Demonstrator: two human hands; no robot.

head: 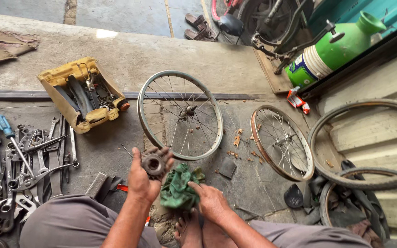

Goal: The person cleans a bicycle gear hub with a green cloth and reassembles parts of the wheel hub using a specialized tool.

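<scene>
Gripping greasy sprocket (153,165) in left hand (141,181), lower centre | right hand (211,201) pinching green rag (178,187) beside it | wiping step seemingly underway; next calls for pressing rag onto teeth.

1. The tyre (368,142) is cut off by the right picture edge.
2. The left hand (142,181) covers part of the sprocket (154,165).
3. The spanners (19,170) run off the left edge.
4. The green rag (178,188) hides the right hand's (212,202) fingertips.
</scene>
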